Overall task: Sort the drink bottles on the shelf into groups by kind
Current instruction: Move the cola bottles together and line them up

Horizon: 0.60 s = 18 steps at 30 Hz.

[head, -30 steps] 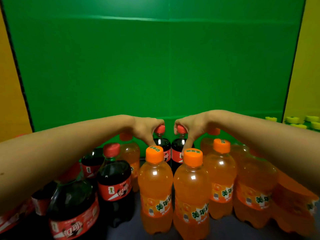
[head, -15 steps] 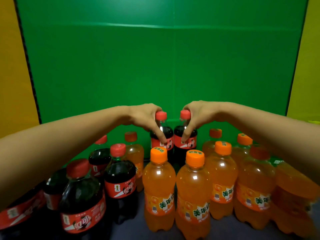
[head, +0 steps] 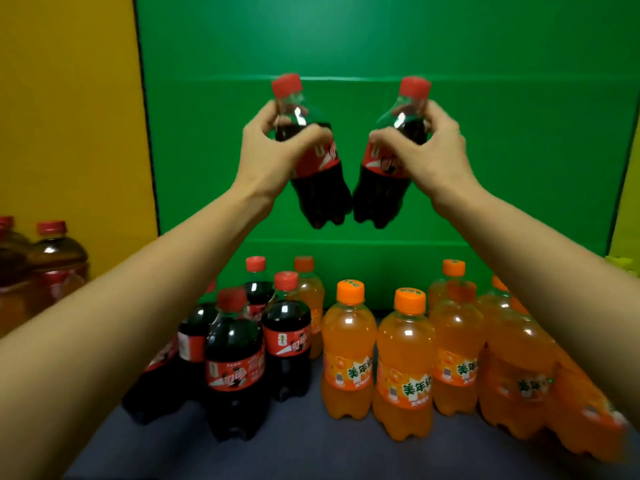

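My left hand grips a dark cola bottle with a red cap by its neck, held high in the air. My right hand grips a second cola bottle the same way, and the two bases nearly touch. Below on the shelf, several cola bottles stand at the left. Several orange soda bottles with orange caps stand at the right. One orange soda bottle stands behind the cola group.
A green back panel closes the shelf behind. A yellow panel stands at the left, with brown tea bottles in front of it. Yellow-green caps show at the far right edge. The dark shelf surface lies in front.
Both hands have lifted the two cola bottles from the back row up into the air, well above the other bottles. The view has shifted left and tilted up.
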Each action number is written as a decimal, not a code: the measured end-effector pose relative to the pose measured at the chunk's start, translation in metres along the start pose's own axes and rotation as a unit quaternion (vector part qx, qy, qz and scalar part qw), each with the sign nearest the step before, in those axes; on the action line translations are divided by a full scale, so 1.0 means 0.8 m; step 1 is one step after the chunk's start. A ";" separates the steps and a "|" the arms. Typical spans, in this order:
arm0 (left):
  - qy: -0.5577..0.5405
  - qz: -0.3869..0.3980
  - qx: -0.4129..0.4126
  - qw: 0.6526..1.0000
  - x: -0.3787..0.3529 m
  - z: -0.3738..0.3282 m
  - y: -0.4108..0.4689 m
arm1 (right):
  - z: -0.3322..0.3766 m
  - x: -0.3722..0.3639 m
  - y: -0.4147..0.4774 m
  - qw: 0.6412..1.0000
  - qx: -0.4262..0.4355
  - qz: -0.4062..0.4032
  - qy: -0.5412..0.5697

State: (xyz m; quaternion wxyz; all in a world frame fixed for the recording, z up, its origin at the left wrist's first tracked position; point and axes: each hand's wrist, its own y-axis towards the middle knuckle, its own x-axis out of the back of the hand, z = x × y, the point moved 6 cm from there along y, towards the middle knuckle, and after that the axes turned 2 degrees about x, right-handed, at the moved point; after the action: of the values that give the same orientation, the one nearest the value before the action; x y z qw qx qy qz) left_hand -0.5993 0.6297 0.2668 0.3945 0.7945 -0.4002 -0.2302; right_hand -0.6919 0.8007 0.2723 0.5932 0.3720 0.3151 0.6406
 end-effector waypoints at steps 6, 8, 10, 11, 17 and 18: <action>0.003 -0.038 -0.060 0.997 0.081 -0.074 -0.032 | 0.073 -0.017 -0.031 0.992 0.037 -0.024 0.118; 0.016 -0.028 -0.062 0.998 0.107 -0.086 -0.055 | 0.093 -0.032 -0.054 0.991 0.040 0.001 0.131; 0.037 -0.021 -0.050 0.998 0.132 -0.091 -0.082 | 0.109 -0.053 -0.083 0.991 0.046 0.031 0.124; 0.047 -0.020 -0.043 0.998 0.145 -0.090 -0.095 | 0.116 -0.064 -0.099 0.990 0.047 0.047 0.121; 0.154 -0.026 0.010 0.988 0.217 -0.047 -0.173 | 0.135 -0.132 -0.215 0.990 0.074 0.110 0.046; 0.164 -0.028 0.017 0.986 0.230 -0.037 -0.182 | 0.136 -0.145 -0.232 0.990 0.074 0.115 0.033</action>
State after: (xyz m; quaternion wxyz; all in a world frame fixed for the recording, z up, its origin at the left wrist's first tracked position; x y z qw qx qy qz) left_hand -0.4074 0.5459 0.1562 0.4345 0.8391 -0.3114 -0.1009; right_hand -0.4992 0.6991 0.1604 0.4760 0.4273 0.3358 0.6914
